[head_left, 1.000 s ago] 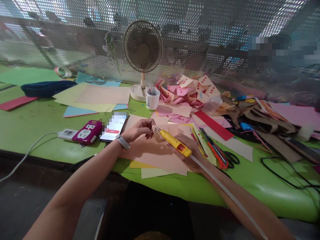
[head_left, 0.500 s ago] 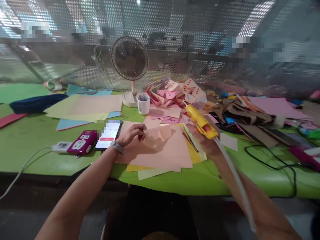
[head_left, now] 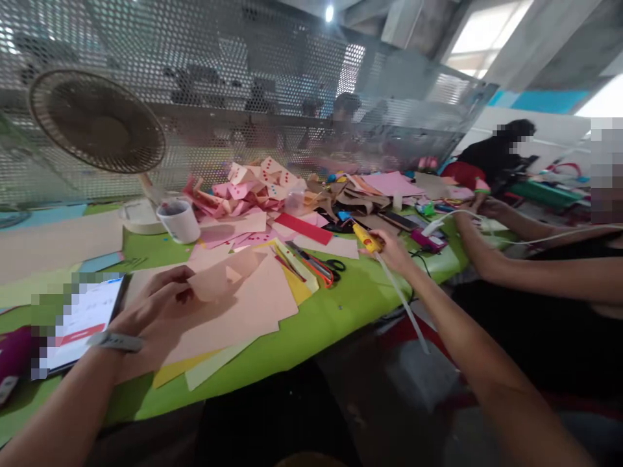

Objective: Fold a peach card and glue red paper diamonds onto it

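Observation:
My left hand (head_left: 158, 298), a grey band at its wrist, rests over the pale peach sheets (head_left: 248, 295). Its curled fingers pinch the left edge of a folded peach paper piece (head_left: 217, 279); the exact grip is partly hidden. My right hand (head_left: 393, 250) is wrapped round a yellow glue gun (head_left: 367, 239), held above the green table (head_left: 335, 318) with its nozzle pointing up and left. From the gun's back end hangs a long whitish strand (head_left: 403, 305), like a glue stick. Scissors (head_left: 335, 264) and an orange cutter (head_left: 316, 267) lie between my hands.
A phone (head_left: 85, 324) lies left of my wrist. Behind stand a fan (head_left: 97, 123) and a white cup (head_left: 179, 222). Dotted folded papers (head_left: 257, 181) are heaped at the back, beside brown scraps (head_left: 357, 202). A co-worker's arm (head_left: 530, 259) reaches in from the right.
The view has swung right, bringing a co-worker, scissors and a red strip into sight. My right hand has carried the glue gun to the right. My left hand stays by the folded paper.

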Tool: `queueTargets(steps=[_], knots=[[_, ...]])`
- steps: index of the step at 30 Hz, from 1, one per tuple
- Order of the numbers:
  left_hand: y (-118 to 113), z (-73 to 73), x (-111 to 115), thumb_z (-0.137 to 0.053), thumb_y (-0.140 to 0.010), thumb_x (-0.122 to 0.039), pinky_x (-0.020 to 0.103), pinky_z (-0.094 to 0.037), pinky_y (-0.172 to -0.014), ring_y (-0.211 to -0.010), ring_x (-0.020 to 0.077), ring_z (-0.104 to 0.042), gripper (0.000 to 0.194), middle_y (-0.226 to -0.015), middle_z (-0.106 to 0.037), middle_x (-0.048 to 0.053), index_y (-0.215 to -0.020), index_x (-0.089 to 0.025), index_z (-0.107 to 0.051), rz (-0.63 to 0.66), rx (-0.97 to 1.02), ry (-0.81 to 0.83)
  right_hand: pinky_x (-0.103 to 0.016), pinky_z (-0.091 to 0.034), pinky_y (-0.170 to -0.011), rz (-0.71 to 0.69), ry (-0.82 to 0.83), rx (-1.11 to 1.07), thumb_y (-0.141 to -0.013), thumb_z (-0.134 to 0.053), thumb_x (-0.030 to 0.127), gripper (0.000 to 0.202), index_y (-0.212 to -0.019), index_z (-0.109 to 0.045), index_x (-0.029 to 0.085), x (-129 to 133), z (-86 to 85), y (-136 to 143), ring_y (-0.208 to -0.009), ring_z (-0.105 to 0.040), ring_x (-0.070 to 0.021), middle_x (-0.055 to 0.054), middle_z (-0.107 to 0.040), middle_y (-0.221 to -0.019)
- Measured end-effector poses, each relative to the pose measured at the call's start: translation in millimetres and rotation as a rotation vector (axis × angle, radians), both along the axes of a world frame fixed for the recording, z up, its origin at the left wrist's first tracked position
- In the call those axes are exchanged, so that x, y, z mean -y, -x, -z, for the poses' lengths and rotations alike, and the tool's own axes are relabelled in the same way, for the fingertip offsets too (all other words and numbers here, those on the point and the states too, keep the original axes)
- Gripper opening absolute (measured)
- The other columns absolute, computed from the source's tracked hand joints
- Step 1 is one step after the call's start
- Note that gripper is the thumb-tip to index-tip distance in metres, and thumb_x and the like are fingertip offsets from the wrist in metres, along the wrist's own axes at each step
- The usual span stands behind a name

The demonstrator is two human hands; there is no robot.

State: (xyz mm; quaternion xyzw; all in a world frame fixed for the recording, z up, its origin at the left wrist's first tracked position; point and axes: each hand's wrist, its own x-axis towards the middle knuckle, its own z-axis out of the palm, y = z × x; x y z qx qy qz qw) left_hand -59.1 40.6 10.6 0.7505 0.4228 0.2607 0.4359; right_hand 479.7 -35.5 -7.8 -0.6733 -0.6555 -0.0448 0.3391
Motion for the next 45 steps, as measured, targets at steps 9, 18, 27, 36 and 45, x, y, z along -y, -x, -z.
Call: queueTargets(steps=[9, 18, 27, 36, 45], knots=[[0.9, 4.4, -1.0, -0.055, -0.078, -0.036, 0.026, -0.04, -0.062, -0.063, 0.017, -0.051, 0.016, -0.065, -0.058, -0.003, -0.075, -0.022, -0.062, -0.041, 0.001, 0.016, -0.036, -0.05, -0.086, -0.058, 0.084, 0.04, -0.065, -0.078, 0.047, 0.06, -0.114, -0.059, 0.019, -21.6, 16.3, -11.6, -0.095, -0.063, -0.0246, -0.012, -0.065, -0.11], [0.0, -1.7, 1.2, -0.052, -0.077, -0.037, 0.028, -0.041, -0.063, -0.064, 0.0184, -0.052, 0.019, -0.064, -0.059, -0.001, -0.073, -0.019, -0.059, -0.055, -0.006, -0.002, -0.034, -0.05, -0.087, -0.155, 0.293, -0.078, -0.066, -0.077, 0.033, 0.059, -0.119, -0.058, 0.014, -57.6, 13.5, -10.3, -0.094, -0.065, -0.0217, -0.012, -0.068, -0.111], [0.4, 2.8, -1.1, -0.051, -0.076, -0.035, 0.026, -0.039, -0.061, -0.063, 0.0167, -0.05, 0.019, -0.064, -0.056, -0.001, -0.074, -0.018, -0.057, -0.042, -0.007, 0.018, -0.037, -0.048, -0.086, -0.115, 0.117, 0.107, -0.079, -0.059, 0.026, 0.022, -0.098, -0.067, 0.018, -55.6, -26.2, 31.6, -0.095, -0.064, -0.0252, -0.01, -0.07, -0.103], [3.5, 11.0, -2.3, -0.05, -0.075, -0.035, 0.025, -0.04, -0.059, -0.063, 0.0152, -0.05, 0.019, -0.066, -0.056, -0.001, -0.076, -0.017, -0.056, -0.013, 0.057, 0.017, -0.029, -0.041, -0.062, -0.336, 0.331, 0.386, -0.077, -0.068, 0.039, 0.02, -0.078, -0.062, 0.02, -57.1, -10.1, 195.4, -0.077, -0.061, -0.0213, -0.008, -0.066, -0.083], [3.8, 10.6, -1.9, -0.054, -0.076, -0.033, 0.025, -0.041, -0.058, -0.061, 0.0147, -0.052, 0.017, -0.065, -0.057, -0.001, -0.078, -0.016, -0.055, 0.002, 0.104, 0.007, -0.026, -0.038, -0.054, -0.189, 0.386, 0.217, -0.084, -0.057, 0.03, 0.012, -0.075, -0.059, 0.022, -62.9, -12.2, 185.5, -0.065, -0.063, -0.018, -0.003, -0.067, -0.07]])
